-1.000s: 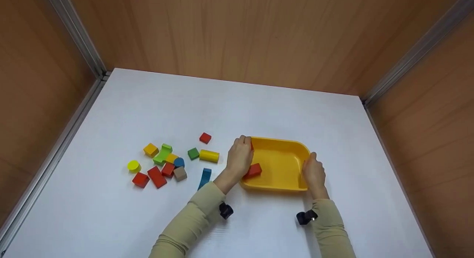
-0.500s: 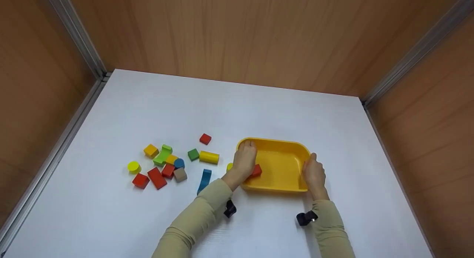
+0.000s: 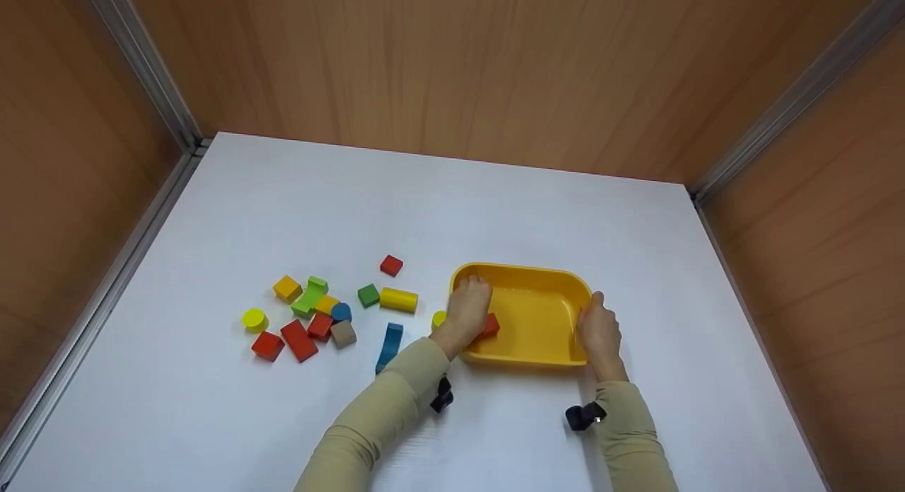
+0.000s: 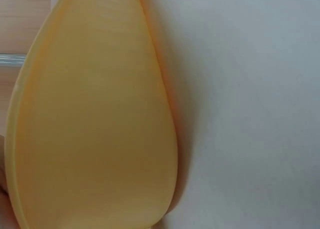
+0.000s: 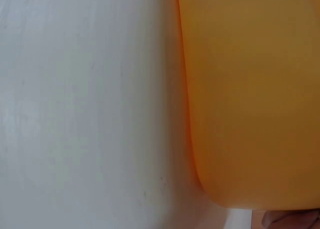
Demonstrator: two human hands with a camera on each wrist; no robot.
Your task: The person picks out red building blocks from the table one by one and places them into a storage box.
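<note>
A yellow plastic tray (image 3: pixel 537 315) sits on the white table. My left hand (image 3: pixel 466 309) reaches over its left side, fingers bent down inside; whatever its fingertips hold or touch is hidden beneath the hand. A red block (image 3: pixel 490 326) lies in the tray, partly covered by that hand. My right hand (image 3: pixel 601 331) grips the tray's right rim. In the left wrist view the tray's outer wall (image 4: pixel 100 109) fills the left half, with a bit of hand at the edge. The right wrist view shows the wall (image 5: pixel 255 99) and fingertips (image 5: pixel 290 220) low in the corner.
Left of the tray lie a yellow cylinder (image 3: pixel 399 300), a green cube (image 3: pixel 368 295), a small red block (image 3: pixel 392 265) and a blue curved block (image 3: pixel 389 347). A yellow round block (image 3: pixel 438 319) peeks out beside my left hand. Farther left is a cluster of several coloured blocks (image 3: pixel 300 340).
My left hand, with a bit of red showing at its fingers one second ago, has moved slightly right and down into the tray. My right hand has stayed on the rim.
</note>
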